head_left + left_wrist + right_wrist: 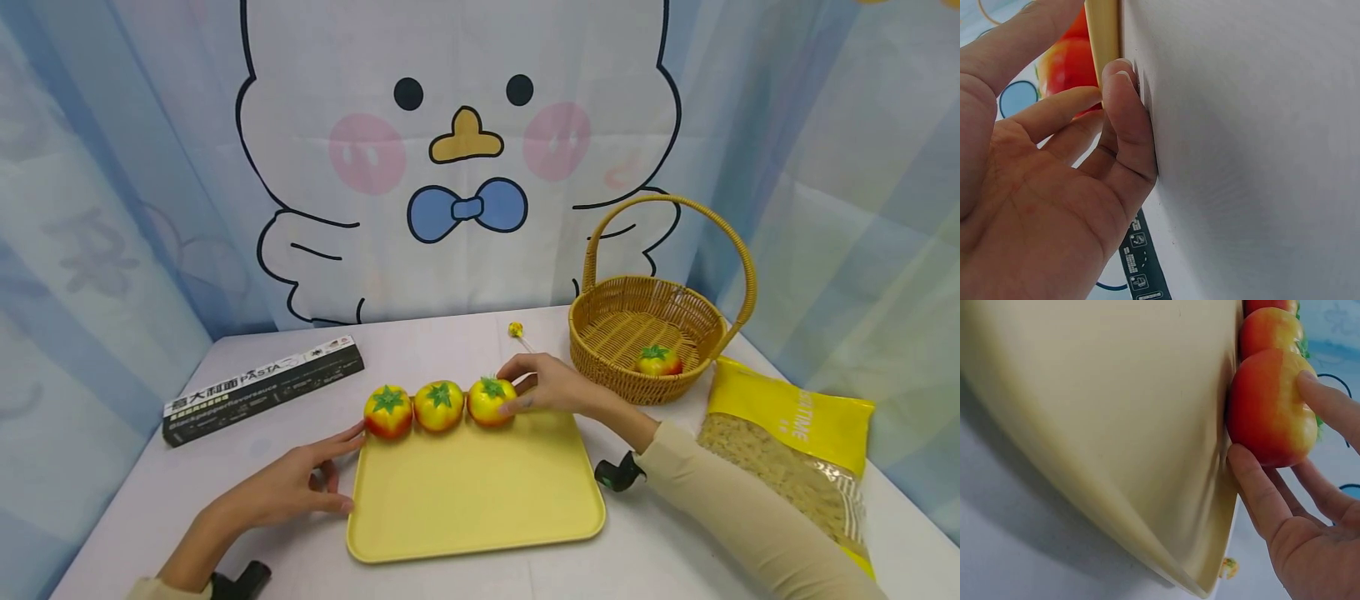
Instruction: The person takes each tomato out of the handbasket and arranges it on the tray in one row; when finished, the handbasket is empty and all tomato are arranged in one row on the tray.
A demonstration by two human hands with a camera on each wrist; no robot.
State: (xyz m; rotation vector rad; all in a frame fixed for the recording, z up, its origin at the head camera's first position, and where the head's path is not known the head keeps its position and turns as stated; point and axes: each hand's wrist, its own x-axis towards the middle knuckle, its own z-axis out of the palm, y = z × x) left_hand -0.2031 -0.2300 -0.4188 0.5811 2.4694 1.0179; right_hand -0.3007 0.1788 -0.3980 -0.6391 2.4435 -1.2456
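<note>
Three red-and-yellow tomatoes with green leaf tops stand in a row along the far edge of a pale yellow tray (480, 492): a left one (388, 412), a middle one (438, 406) and a right one (491, 402). My right hand (555, 385) holds the right tomato (1269, 409) between thumb and fingers, from its right side. At the tray's left edge, my left hand (288, 483) rests with loosely bent fingers. Its fingertips (1124, 78) meet the tray rim in the left wrist view, and its index finger reaches up beside the left tomato.
A wicker basket (600, 358) with a tall handle stands at the back right, one tomato (658, 361) inside. Beside it lies a yellow pasta bag (795, 450). A black pasta box (262, 390) lies at the left, and a small yellow lollipop (516, 330) behind the tray.
</note>
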